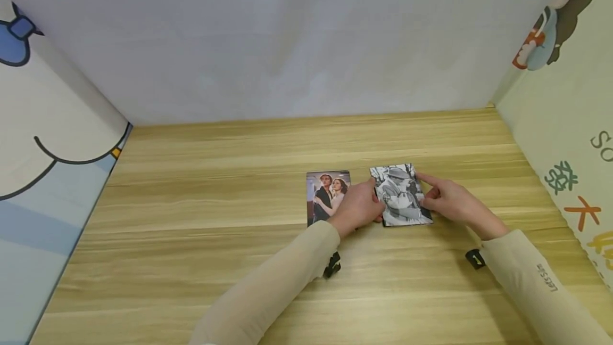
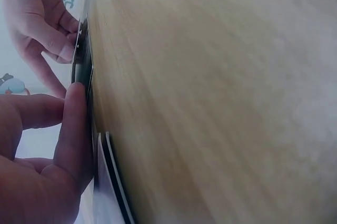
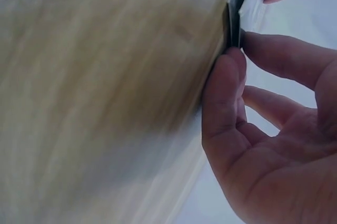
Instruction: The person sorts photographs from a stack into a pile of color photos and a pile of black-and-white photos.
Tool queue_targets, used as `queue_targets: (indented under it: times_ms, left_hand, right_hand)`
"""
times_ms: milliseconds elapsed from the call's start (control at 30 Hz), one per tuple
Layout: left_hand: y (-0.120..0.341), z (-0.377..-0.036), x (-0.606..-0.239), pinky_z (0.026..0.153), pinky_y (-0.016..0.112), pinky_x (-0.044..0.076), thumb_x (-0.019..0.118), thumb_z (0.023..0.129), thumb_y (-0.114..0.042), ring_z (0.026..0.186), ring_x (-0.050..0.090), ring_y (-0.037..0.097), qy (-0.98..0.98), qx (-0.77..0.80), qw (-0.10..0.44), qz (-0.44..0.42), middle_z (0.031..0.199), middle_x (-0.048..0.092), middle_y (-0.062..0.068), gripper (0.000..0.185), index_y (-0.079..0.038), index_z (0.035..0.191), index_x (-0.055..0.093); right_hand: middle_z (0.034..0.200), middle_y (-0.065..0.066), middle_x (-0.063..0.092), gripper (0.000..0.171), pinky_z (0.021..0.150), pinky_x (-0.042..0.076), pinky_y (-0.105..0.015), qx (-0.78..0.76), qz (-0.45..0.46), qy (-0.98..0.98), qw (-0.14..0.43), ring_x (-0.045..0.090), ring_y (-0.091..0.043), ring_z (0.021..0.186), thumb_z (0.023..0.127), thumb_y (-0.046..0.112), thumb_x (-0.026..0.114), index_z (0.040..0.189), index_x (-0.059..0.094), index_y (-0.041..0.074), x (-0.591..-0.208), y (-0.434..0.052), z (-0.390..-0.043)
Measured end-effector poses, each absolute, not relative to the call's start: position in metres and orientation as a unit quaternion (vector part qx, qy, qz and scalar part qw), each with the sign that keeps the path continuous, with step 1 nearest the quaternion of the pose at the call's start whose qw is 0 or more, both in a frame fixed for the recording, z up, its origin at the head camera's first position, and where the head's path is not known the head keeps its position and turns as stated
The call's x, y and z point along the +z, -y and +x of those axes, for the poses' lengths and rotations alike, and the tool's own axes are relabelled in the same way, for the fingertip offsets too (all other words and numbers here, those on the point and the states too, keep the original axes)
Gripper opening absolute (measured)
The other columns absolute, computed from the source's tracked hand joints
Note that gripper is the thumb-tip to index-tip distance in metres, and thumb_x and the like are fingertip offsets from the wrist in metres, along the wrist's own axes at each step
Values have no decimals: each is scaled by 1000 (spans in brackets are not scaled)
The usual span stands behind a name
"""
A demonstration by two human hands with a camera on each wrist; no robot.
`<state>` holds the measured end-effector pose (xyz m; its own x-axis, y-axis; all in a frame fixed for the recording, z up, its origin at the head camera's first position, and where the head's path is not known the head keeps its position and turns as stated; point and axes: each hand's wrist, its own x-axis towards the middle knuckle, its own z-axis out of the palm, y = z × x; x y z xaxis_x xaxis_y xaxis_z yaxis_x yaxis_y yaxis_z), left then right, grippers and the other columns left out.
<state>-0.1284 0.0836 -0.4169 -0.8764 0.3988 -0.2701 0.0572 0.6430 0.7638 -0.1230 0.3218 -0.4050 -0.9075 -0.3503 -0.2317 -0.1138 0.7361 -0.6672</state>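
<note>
A black-and-white picture card (image 1: 399, 196) lies on the table between the two hands. My left hand (image 1: 359, 207) grips it by its left edge. At the opposite edge my right hand (image 1: 445, 201) pinches it between thumb and fingers. Seen side-on in the right wrist view, the card's dark edge (image 3: 235, 18) shows more than one thin layer. A colour picture card (image 1: 322, 196) showing a couple lies to the left, partly hidden behind my left hand and sleeve. Its pale and dark layered edge (image 2: 109, 176) appears in the left wrist view.
The wood-grain table (image 1: 191, 201) reaches back to a pale cloth wall (image 1: 297, 41). Printed panels stand at the left (image 1: 48, 164) and right (image 1: 570, 137). Black wrist-camera pieces hang by both sleeves.
</note>
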Motion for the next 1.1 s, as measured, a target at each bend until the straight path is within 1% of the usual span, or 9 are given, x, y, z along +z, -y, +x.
queue_targets:
  times_ms: [233, 433, 733, 967, 1100]
  left_hand:
    - [-84, -130, -419, 54, 20, 44, 64, 96, -6, 50, 63, 6, -885, 394, 212, 129, 64, 64, -5, 73, 4, 160, 30]
    - [-85, -130, -418, 56, 20, 45, 63, 98, -6, 50, 63, 6, -885, 392, 216, 130, 64, 64, -5, 72, 4, 160, 29]
    - [-85, -132, -419, 64, 20, 49, 65, 101, -12, 50, 64, 6, -886, 389, 215, 133, 67, 64, -5, 71, 3, 160, 29]
    - [-85, -132, -421, 57, 22, 45, 64, 99, -10, 54, 66, 9, -876, 411, 225, 111, 70, 66, -3, 73, 1, 162, 28]
    - [-83, -131, -422, 57, 22, 46, 65, 98, -10, 56, 68, 9, -872, 423, 220, 109, 75, 66, -5, 74, 1, 161, 29]
  right_hand:
    - [84, -7, 66, 72, 61, 44, -29, -335, -123, -918, 174, 54, -17, 70, 93, 6, 68, 153, 34, -14, -407, -320, -124]
    - [85, -7, 67, 72, 62, 45, -32, -329, -122, -920, 175, 54, -17, 71, 94, 8, 68, 153, 34, -13, -408, -321, -125]
    - [85, -8, 66, 69, 63, 45, -34, -313, -114, -928, 165, 53, -17, 70, 93, 7, 67, 152, 36, -13, -407, -319, -124]
    - [89, -11, 67, 68, 64, 46, -32, -325, -108, -926, 156, 55, -17, 73, 94, 8, 67, 149, 37, -17, -407, -318, -122]
    - [94, -16, 67, 67, 67, 47, -33, -333, -93, -926, 151, 56, -18, 77, 95, 9, 66, 148, 37, -19, -406, -318, -120]
